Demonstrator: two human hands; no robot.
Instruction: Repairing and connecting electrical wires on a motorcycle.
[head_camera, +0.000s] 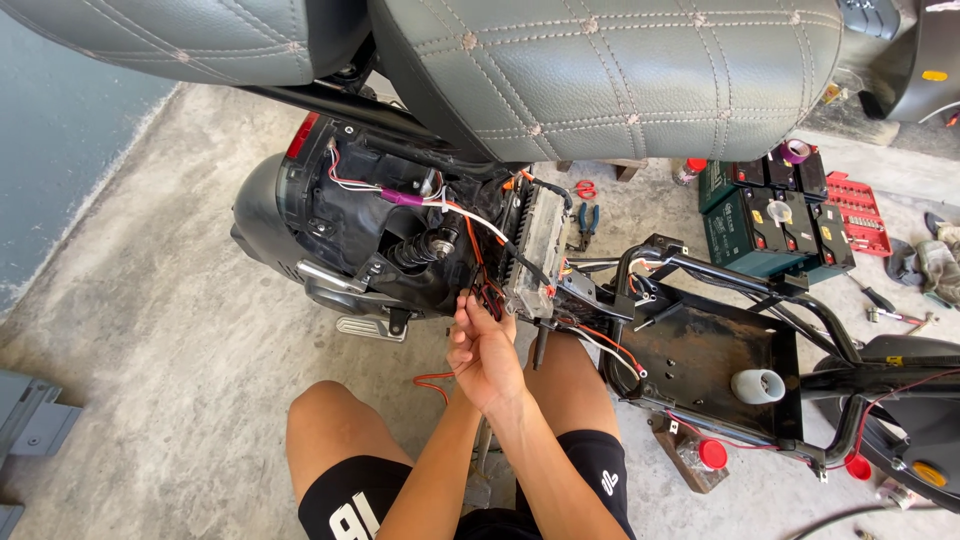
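Two hands meet at the middle of a stripped scooter lying open on a concrete floor (170, 330). Farthest left sits the black rear body shell (262, 215) with its red tail light (301, 135), and below it a silver footrest (371, 327). Next comes a black coil shock absorber (425, 247), crossed by white and purple wires (400, 196). Above all this hangs the raised grey quilted seat (600, 70). The left hand (462, 352) lies mostly hidden behind the right, so whether it pinches anything cannot be told. The right hand (488, 355) has its fingers drawn together and bent up at the bundle of red and black wires (487, 297), touching or pinching them; which exactly is unclear. That bundle hangs just left of the upright silver controller box (538, 250), near the frame's centre. A loose orange wire (432, 381) curls by the person's bare knee (325, 410). Beyond the box lie red-handled scissors (585, 188) and blue pliers (586, 222) on the floor. Rightward, the black metal battery tray (700, 350) holds a grey tube end (758, 386). Farther right stand green batteries (770, 225), a red socket set (860, 212), and a grey rag (935, 265).
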